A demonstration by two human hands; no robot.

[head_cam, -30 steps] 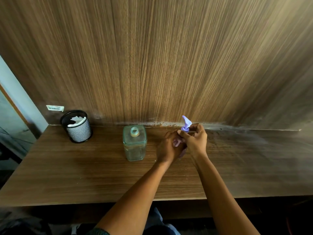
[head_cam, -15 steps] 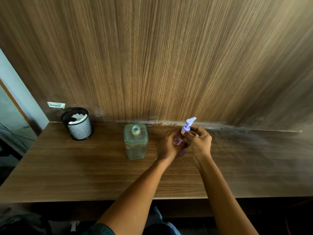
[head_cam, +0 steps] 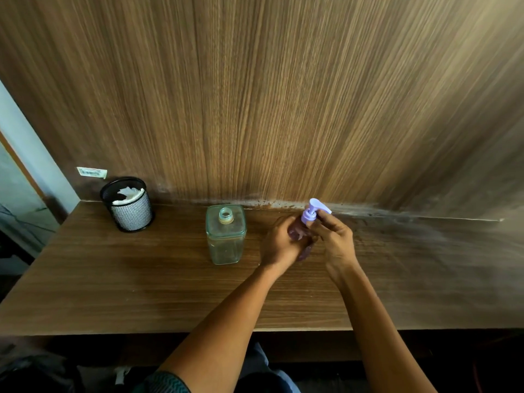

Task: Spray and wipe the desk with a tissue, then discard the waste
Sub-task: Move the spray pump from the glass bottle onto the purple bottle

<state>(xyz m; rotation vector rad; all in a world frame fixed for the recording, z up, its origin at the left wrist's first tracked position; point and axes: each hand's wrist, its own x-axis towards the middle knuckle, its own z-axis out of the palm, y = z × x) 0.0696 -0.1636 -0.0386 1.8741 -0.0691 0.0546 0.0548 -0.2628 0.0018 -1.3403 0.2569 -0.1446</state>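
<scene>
A small spray bottle with a lilac pump head [head_cam: 311,212] stands at the back of the wooden desk [head_cam: 141,279]. My left hand [head_cam: 280,243] is wrapped around its clear body. My right hand [head_cam: 334,236] pinches the lilac head from the right. Most of the bottle's body is hidden by my fingers. A black mesh cup [head_cam: 129,205] at the far left holds crumpled white tissue [head_cam: 127,193].
A square clear glass bottle [head_cam: 226,234] without a cap stands just left of my hands. A wood-panelled wall rises behind the desk. A white label [head_cam: 91,172] sticks to the wall above the mesh cup. The desk's front edge runs below my forearms.
The lilac pump head has turned from pointing up and left to pointing right, under my right fingers. Both hands have stayed on the bottle.
</scene>
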